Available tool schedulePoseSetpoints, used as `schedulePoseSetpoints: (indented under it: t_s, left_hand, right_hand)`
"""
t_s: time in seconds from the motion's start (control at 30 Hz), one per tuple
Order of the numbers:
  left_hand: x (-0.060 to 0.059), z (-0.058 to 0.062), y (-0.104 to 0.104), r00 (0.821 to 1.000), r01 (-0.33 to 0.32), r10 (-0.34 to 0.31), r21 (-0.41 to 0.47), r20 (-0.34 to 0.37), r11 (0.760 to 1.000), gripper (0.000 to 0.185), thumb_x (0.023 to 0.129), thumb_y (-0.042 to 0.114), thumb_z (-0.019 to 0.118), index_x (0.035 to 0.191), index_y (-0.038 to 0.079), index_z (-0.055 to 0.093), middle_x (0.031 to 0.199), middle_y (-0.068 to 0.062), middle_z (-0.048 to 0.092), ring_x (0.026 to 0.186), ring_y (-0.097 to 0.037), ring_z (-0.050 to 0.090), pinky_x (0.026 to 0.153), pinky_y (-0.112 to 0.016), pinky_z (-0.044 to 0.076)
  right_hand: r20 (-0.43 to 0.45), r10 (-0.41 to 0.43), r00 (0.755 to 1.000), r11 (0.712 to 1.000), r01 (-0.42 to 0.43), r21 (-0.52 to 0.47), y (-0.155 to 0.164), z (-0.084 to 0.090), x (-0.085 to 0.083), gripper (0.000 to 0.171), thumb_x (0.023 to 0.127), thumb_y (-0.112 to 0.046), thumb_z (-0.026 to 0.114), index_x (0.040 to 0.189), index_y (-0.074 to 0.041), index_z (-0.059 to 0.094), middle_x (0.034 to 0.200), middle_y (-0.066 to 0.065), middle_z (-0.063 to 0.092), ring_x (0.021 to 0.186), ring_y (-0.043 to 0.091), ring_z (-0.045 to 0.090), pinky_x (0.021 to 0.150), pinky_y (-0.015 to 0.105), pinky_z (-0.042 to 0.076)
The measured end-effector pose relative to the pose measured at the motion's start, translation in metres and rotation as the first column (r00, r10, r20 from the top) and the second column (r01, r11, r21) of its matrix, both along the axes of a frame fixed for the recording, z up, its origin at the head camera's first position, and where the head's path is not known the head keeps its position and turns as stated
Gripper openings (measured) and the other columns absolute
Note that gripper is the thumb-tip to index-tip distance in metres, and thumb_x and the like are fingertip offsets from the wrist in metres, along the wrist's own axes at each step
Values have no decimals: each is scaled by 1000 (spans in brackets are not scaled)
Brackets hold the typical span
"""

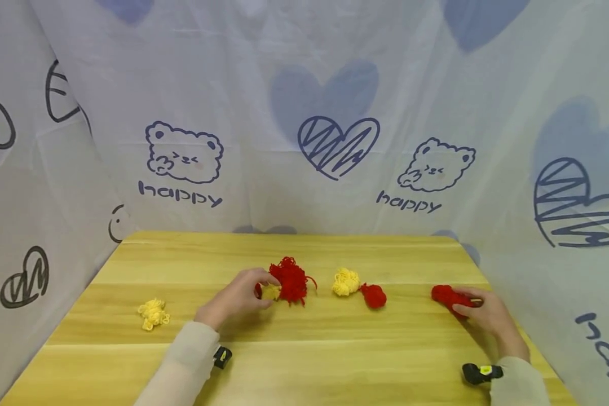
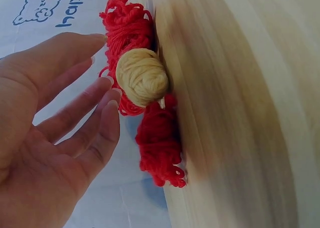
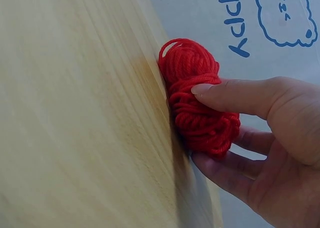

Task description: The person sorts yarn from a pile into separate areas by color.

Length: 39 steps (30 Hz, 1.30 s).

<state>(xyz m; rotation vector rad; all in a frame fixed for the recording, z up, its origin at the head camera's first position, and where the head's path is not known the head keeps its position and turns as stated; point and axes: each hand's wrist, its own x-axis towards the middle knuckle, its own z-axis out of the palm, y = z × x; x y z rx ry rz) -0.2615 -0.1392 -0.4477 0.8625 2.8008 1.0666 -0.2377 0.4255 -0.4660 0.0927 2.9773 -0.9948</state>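
The right hand (image 1: pixel 489 316) pinches a red bundle (image 1: pixel 449 297) on the table (image 1: pixel 304 366); the right wrist view shows what the head view blurs: the thumb (image 3: pixel 235 95) lies across the top of the bundle (image 3: pixel 197 95) and the other fingers (image 3: pixel 220 170) curl beneath it, so the yarn is clamped between them against the wood.

The left hand (image 1: pixel 235 298) looks closed from above, but the left wrist view shows its fingers (image 2: pixel 87 105) straight and relaxed, holding nothing, their tips just beside a small yellow ball (image 2: pixel 142 76). That ball (image 1: pixel 270 292) sits between two red clumps: a loose red tangle (image 1: pixel 290 280) beyond the fingertips and a smaller red wad (image 2: pixel 160 143) nearer the palm, mostly hidden in the head view.

Between the two hands lie a yellow tuft (image 1: pixel 346 281) and a red ball (image 1: pixel 374 295), touching each other. Outside the left hand, well apart, lies a pale yellow scrap (image 1: pixel 153 313). The right hand works near the table's right edge, close to the printed cloth (image 1: pixel 304 113); bare wood lies open in front of both wrists.
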Motion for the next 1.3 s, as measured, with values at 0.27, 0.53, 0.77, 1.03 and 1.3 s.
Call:
schedulePoseSetpoints:
  t_s: [0.27, 0.53, 0.77, 1.03, 1.3]
  left_hand:
    - [-4, 0, 2, 1000, -8, 8, 2, 9, 1000, 34, 86, 4, 81, 119, 7, 74, 118, -10, 72, 110, -32, 65, 98, -50, 58]
    - [-5, 7, 5, 1000, -19, 19, -5, -4, 1000, 35, 87, 5, 80, 121, 6, 73, 120, -10, 72, 111, -32, 64, 99, -49, 58]
    - [-2, 3, 3, 999, -38, 38, -37, 11, 999, 37, 87, 5, 81, 123, 6, 73, 122, -10, 71, 113, -32, 64, 102, -51, 56]
    - [0, -5, 4, 998, -52, 53, -24, 18, 998, 38, 86, 4, 80, 123, 7, 73, 126, -9, 71, 119, -32, 64, 107, -52, 53]
    - [-1, -7, 7, 999, -50, 50, -41, -9, 998, 37, 87, 5, 79, 123, 6, 73, 124, -10, 72, 119, -34, 65, 105, -51, 55]
  right_hand:
    - [-31, 8, 999, 1000, -8, 17, 3, -5, 0, 51, 95, -24, 75, 137, 4, 62, 139, 39, 56, 111, 47, 65, 75, 26, 53]
    - [-2, -1, 1000, 1000, 1, 14, 3, 7, -1, 55, 97, -28, 73, 141, 2, 58, 141, 40, 52, 113, 48, 61, 73, 25, 54]
    - [-42, 25, 999, 1000, -25, 8, 1, -1, 1, 51, 96, -24, 75, 137, 4, 62, 138, 39, 56, 111, 48, 65, 70, 20, 53]
    - [-29, 11, 1000, 1000, -12, -18, 1, -5, 3, 54, 94, -25, 77, 137, 4, 62, 138, 38, 57, 112, 47, 65, 69, 20, 54]
    - [-9, -12, 1000, 1000, 12, 4, 1, -2, 0, 55, 94, -27, 77, 138, 2, 62, 138, 36, 58, 112, 47, 64, 74, 24, 52]
